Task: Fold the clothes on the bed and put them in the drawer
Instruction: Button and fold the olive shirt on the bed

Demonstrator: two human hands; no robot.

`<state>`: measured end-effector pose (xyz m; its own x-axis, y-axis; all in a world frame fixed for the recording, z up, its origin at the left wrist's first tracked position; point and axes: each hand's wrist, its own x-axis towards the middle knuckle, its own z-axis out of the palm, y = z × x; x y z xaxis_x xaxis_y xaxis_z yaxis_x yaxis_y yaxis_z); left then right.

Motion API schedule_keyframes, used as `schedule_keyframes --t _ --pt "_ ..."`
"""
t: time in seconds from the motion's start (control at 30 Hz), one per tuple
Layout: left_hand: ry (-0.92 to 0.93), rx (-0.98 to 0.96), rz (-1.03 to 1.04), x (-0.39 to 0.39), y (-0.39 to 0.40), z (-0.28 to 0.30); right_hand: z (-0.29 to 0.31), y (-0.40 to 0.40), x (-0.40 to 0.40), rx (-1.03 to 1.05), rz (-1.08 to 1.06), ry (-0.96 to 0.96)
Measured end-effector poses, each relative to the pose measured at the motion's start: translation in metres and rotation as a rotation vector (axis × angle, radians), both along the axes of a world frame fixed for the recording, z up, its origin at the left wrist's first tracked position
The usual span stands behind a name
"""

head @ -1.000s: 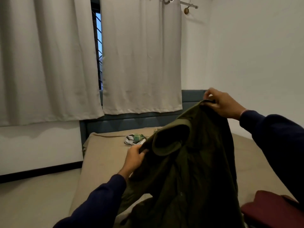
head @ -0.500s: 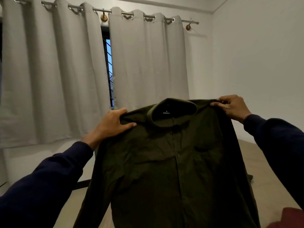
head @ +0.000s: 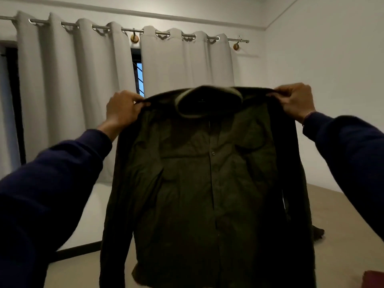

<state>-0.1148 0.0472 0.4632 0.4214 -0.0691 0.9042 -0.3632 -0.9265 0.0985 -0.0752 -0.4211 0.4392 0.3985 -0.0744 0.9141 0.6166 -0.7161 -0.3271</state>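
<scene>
Hanging across the far wall, the pale curtains (head: 68,96) fill the left and middle of the scene, threaded on a metal rod (head: 133,30), with a narrow gap between them showing a strip of window (head: 138,77). A plain white wall (head: 332,69) closes the right side. Low on the right lies the tan surface of the bed (head: 342,215). Held up in the air in the middle, near the camera, is a dark green shirt (head: 207,183), spread wide and facing the camera, its buttoned front hanging straight down and its sleeves dangling at both sides. Its collar (head: 207,102) sits at the top centre. The person's two dark blue sleeves (head: 52,183) reach in from the near left and near right. The left hand (head: 122,111) pinches the shirt's left shoulder with curled fingers, and the right hand (head: 295,100) pinches the right shoulder in the same way, the hands well apart. A bit of dark red cloth (head: 374,280) shows at the near right corner
</scene>
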Motion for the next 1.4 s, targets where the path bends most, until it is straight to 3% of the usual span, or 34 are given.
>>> schedule_keyframes --t 0.1,0.23,0.33,0.47,0.6,0.7,0.8,0.9,1.03,1.1,1.2,1.33,1.4 --pt "0.257 0.154 0.010 -0.008 -0.001 0.011 0.008 -0.009 -0.014 -0.232 -0.044 0.306" --pt "0.390 0.108 -0.024 -0.014 0.010 -0.001 0.003 -0.015 -0.025 -0.205 -0.035 0.259" --pt "0.338 0.020 -0.086 -0.010 0.008 -0.017 -0.002 -0.013 -0.028 -0.196 -0.020 0.256" --pt "0.245 0.040 0.069 -0.001 0.013 -0.028 -0.002 -0.015 -0.035 -0.222 0.040 0.345" --pt "0.151 -0.028 0.352 0.008 0.002 -0.039 -0.008 0.001 -0.062 -0.343 0.247 0.622" --pt "0.068 -0.169 0.373 0.009 -0.020 -0.049 -0.018 0.034 -0.093 -0.528 0.466 0.807" --pt "0.043 -0.311 0.145 0.019 -0.038 -0.056 -0.032 0.085 -0.120 -0.781 0.709 0.892" --pt "0.092 -0.489 -0.383 0.023 -0.059 -0.061 -0.030 0.128 -0.133 -0.896 0.901 0.882" --pt "0.454 -0.486 -0.907 0.002 -0.092 -0.067 0.005 0.163 -0.113 -0.702 0.311 0.205" --pt "0.641 -0.463 -1.083 -0.012 -0.114 -0.070 0.014 0.169 -0.097 -0.699 0.257 0.242" --pt "0.692 -0.594 -1.165 -0.020 -0.129 -0.074 0.013 0.175 -0.085 -0.765 0.283 0.531" --pt "0.624 -0.776 -0.932 -0.005 -0.108 -0.095 0.004 0.178 -0.076 -0.936 0.066 0.386" --pt "0.737 -0.796 -0.877 0.002 -0.097 -0.127 0.000 0.172 -0.073 -0.964 0.023 0.274"
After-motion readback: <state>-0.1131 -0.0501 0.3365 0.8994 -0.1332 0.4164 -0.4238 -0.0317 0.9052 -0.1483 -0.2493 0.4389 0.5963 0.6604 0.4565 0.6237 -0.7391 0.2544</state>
